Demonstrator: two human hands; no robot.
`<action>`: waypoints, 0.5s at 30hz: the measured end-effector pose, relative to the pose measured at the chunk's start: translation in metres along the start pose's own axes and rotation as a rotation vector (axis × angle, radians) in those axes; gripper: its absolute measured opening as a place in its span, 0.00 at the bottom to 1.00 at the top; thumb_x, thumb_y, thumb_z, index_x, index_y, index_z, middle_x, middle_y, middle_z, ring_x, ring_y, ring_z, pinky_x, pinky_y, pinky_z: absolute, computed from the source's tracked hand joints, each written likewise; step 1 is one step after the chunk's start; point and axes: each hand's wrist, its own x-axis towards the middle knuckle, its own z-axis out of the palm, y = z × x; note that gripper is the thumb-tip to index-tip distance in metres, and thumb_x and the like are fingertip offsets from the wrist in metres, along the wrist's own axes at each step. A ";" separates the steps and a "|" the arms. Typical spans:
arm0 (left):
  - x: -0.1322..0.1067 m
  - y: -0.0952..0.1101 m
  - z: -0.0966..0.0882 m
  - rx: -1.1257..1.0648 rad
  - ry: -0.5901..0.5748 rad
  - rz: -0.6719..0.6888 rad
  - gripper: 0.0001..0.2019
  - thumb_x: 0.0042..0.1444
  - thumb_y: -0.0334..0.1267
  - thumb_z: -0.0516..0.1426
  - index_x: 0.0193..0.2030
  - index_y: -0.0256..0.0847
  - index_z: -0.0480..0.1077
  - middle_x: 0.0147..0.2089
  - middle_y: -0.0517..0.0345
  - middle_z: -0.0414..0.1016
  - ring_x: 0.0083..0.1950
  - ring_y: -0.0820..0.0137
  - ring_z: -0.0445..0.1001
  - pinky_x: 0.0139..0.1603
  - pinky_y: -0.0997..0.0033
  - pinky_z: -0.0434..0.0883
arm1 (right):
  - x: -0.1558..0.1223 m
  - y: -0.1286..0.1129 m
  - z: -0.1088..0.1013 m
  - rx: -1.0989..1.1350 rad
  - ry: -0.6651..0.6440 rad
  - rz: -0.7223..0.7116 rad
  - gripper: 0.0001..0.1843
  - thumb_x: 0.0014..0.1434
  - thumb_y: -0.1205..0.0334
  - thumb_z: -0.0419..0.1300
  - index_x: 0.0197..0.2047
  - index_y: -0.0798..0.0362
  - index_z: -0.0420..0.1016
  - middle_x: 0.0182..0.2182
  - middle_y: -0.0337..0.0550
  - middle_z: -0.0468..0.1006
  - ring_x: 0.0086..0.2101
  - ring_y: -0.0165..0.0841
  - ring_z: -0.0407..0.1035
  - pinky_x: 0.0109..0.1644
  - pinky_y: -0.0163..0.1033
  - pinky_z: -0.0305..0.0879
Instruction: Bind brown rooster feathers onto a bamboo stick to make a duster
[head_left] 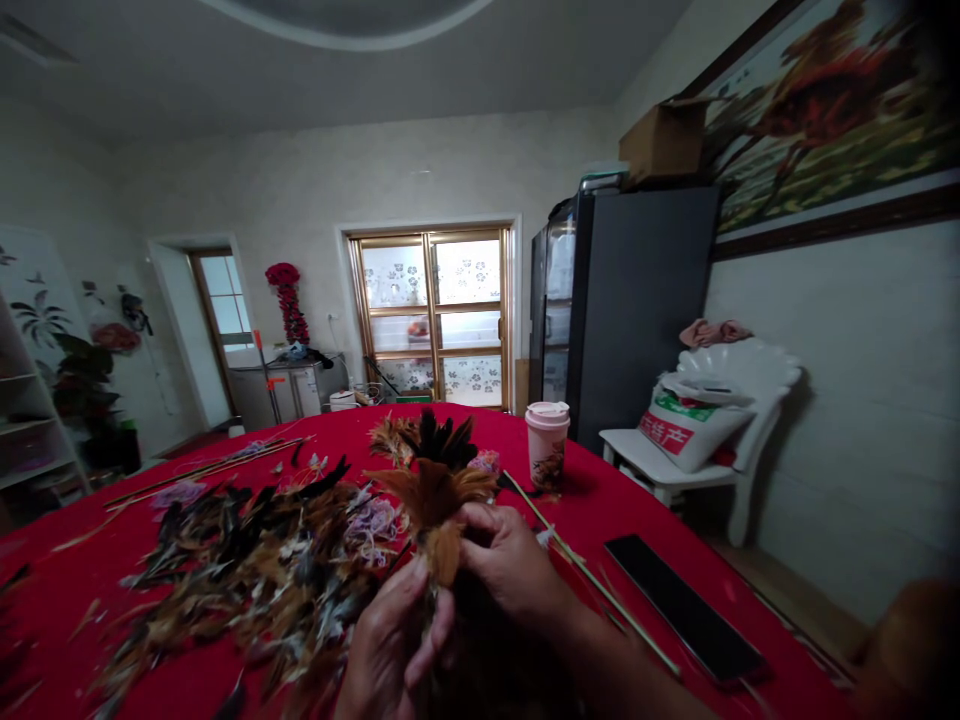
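Both my hands are closed round a bunch of brown and black feathers (437,478) held upright over a red table (585,500). My left hand (394,640) pinches the lower part of the bunch from the left. My right hand (510,565) grips it from the right, fingers curled over the quills. The feather tips fan out above my fingers. A large heap of loose dark and brown feathers (247,570) lies on the table just left of my hands. A thin wooden stick (592,575) lies slanted to the right of my right wrist.
A paper cup with a lid (547,441) stands behind the bunch. A black phone (682,606) lies flat at the right. More sticks (210,467) lie at the far left. A white chair with a sack (701,425) and a dark fridge (622,300) stand beyond the table.
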 end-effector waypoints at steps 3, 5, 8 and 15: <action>-0.001 0.001 0.001 -0.018 0.008 -0.011 0.09 0.51 0.39 0.59 0.26 0.36 0.70 0.13 0.64 0.65 0.11 0.86 0.49 0.14 0.85 0.57 | -0.002 -0.002 0.000 -0.017 -0.015 0.000 0.08 0.50 0.61 0.62 0.26 0.57 0.71 0.22 0.38 0.73 0.25 0.28 0.66 0.31 0.31 0.61; -0.001 0.002 0.001 -0.019 -0.004 0.001 0.09 0.51 0.40 0.59 0.26 0.35 0.71 0.13 0.65 0.64 0.10 0.86 0.49 0.14 0.84 0.58 | -0.002 -0.004 0.000 0.001 -0.034 0.036 0.08 0.50 0.60 0.62 0.28 0.57 0.71 0.22 0.38 0.74 0.24 0.28 0.66 0.29 0.31 0.60; -0.002 0.002 0.002 -0.005 0.040 0.026 0.08 0.50 0.39 0.60 0.28 0.35 0.71 0.15 0.62 0.67 0.13 0.83 0.56 0.14 0.86 0.57 | -0.002 -0.006 0.000 0.012 -0.031 0.045 0.10 0.48 0.60 0.64 0.27 0.58 0.71 0.21 0.38 0.74 0.23 0.27 0.65 0.27 0.30 0.60; -0.001 0.001 -0.002 -0.016 -0.053 -0.007 0.09 0.54 0.40 0.56 0.29 0.35 0.70 0.15 0.68 0.61 0.12 0.86 0.44 0.17 0.81 0.61 | 0.001 -0.002 0.001 0.126 -0.003 0.105 0.12 0.42 0.59 0.67 0.24 0.59 0.72 0.20 0.38 0.72 0.22 0.27 0.63 0.26 0.30 0.58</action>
